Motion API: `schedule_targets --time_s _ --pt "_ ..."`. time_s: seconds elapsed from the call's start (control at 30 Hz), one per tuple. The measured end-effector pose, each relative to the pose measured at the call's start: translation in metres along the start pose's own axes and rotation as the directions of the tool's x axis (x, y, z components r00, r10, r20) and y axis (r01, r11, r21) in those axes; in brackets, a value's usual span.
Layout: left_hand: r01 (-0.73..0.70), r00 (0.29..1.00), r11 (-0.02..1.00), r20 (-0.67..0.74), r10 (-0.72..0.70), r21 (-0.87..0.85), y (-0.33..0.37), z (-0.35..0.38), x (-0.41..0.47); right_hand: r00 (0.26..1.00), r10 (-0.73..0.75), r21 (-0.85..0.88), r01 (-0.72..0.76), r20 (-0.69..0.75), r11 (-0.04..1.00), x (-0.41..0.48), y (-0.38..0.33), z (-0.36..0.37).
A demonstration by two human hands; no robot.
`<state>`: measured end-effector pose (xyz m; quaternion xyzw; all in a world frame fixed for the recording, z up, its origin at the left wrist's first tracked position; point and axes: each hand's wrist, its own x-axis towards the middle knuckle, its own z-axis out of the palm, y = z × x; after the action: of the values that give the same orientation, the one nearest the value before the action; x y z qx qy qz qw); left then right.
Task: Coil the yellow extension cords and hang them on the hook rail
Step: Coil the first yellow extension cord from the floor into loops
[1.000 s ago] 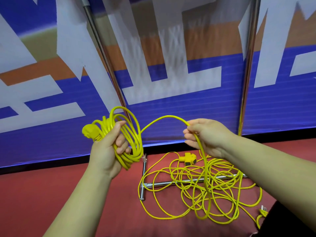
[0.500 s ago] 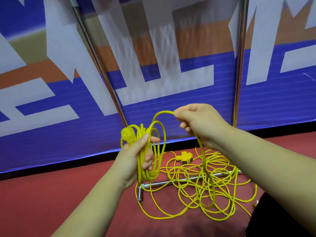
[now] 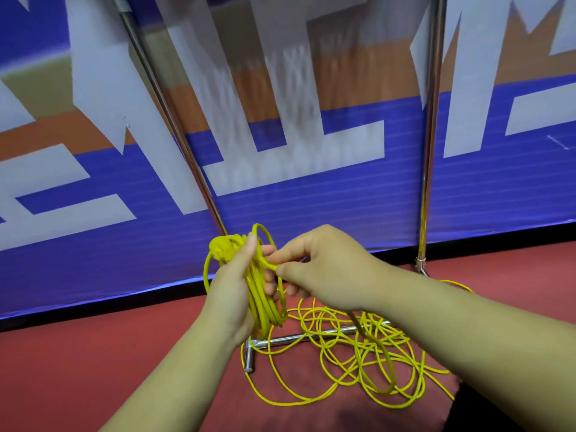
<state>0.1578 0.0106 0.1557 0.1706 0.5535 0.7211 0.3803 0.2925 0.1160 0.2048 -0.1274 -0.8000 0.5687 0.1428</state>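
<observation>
The left hand [image 3: 232,294] is gripping a yellow coil [image 3: 265,302], its long axis running near upright, loops hanging below the palm and the plug [image 3: 222,248] sitting at its upper left end. The right hand [image 3: 330,269] is pinching the cord [image 3: 270,265] just beside the left hand; from there the cord is dropping to a tangled heap [image 3: 358,363] lying on the red floor [image 3: 93,369], draped over a stand's metal base bar [image 3: 311,335] near the banner [image 3: 311,207]. The banner's large white characters are cropped and cannot be read.
</observation>
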Motion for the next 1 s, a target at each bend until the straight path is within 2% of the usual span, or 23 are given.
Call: schedule_targets --time_s 0.1,0.17,0.3,0.4,0.5,0.67,0.77,0.87,0.93,1.0 --pt "-0.086 0.981 0.991 -0.164 0.102 0.103 0.0 0.002 0.001 0.998 -0.044 -0.185 0.049 0.034 0.982 -0.001 0.005 0.006" --pt "-0.171 0.95 0.977 -0.242 0.197 0.124 0.004 0.004 0.001 0.996 -0.064 -0.209 0.074 0.055 0.975 -0.002 0.01 0.009" --pt "-0.31 0.873 0.946 -0.368 0.321 0.091 0.022 0.003 0.0 0.999 -0.03 -0.025 0.031 0.022 0.999 -0.003 0.02 0.02" --pt "-0.315 0.861 0.947 -0.437 0.259 -0.061 0.038 -0.007 -0.002 0.997 0.028 0.095 -0.034 0.065 0.995 0.001 0.03 0.02" --pt "-0.307 0.877 0.935 -0.433 0.207 -0.175 0.047 -0.015 -0.007 0.988 0.056 0.11 -0.072 0.144 0.991 0.008 0.041 0.012" --pt "-0.262 0.926 0.914 -0.348 0.148 -0.309 0.059 -0.015 -0.014 0.962 0.081 0.09 -0.108 0.261 0.99 0.018 0.066 0.014" --pt "-0.272 0.928 0.897 -0.341 0.148 -0.349 0.068 -0.016 -0.018 0.926 0.106 -0.055 -0.092 0.361 0.994 0.019 0.075 0.014" --pt "-0.302 0.935 0.846 -0.309 0.174 -0.439 0.077 -0.027 -0.022 0.839 0.219 -0.255 -0.099 0.498 0.962 0.018 0.09 0.013" --pt "-0.292 0.948 0.828 -0.261 0.184 -0.479 0.079 -0.037 -0.024 0.831 0.28 -0.292 -0.15 0.48 0.945 0.016 0.101 0.013" --pt "-0.271 0.956 0.842 -0.232 0.179 -0.466 0.078 -0.042 -0.028 0.882 0.304 -0.253 -0.222 0.36 0.942 0.018 0.108 0.011"
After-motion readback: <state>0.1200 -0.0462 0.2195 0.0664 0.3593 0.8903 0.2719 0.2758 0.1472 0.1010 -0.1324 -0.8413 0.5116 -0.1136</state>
